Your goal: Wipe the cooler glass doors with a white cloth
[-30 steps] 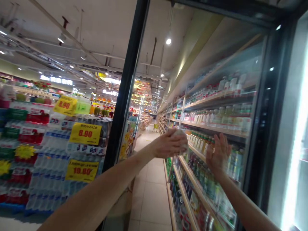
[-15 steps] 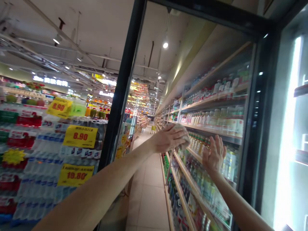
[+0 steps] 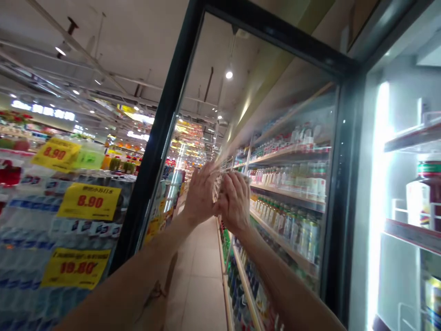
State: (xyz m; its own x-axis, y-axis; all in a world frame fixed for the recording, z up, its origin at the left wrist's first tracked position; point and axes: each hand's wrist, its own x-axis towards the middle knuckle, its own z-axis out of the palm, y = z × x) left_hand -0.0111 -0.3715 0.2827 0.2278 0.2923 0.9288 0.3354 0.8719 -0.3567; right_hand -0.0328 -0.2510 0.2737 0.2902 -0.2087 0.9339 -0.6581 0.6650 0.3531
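An open glass cooler door [image 3: 275, 115] with a black frame stands in front of me. Both my hands are raised against its pane, side by side and touching. My left hand [image 3: 200, 195] has its fingers stretched upward, flat toward the glass, with nothing visible in it. My right hand [image 3: 236, 204] shows its back to me, its fingers curved over a pale cloth [image 3: 230, 177] that is blurred at the fingertips. Through the glass I see long shelves of bottled drinks [image 3: 292, 184].
The lit cooler interior [image 3: 406, 220] with shelves and a bottle [image 3: 422, 197] is at the right. Stacked water packs with yellow price signs [image 3: 87, 202] fill the left. A tiled aisle [image 3: 203, 285] runs ahead between them.
My right hand moved left to meet my left hand at the middle of the pane. The cloth, earlier under my left hand, now shows at my right fingertips. My view turned right.
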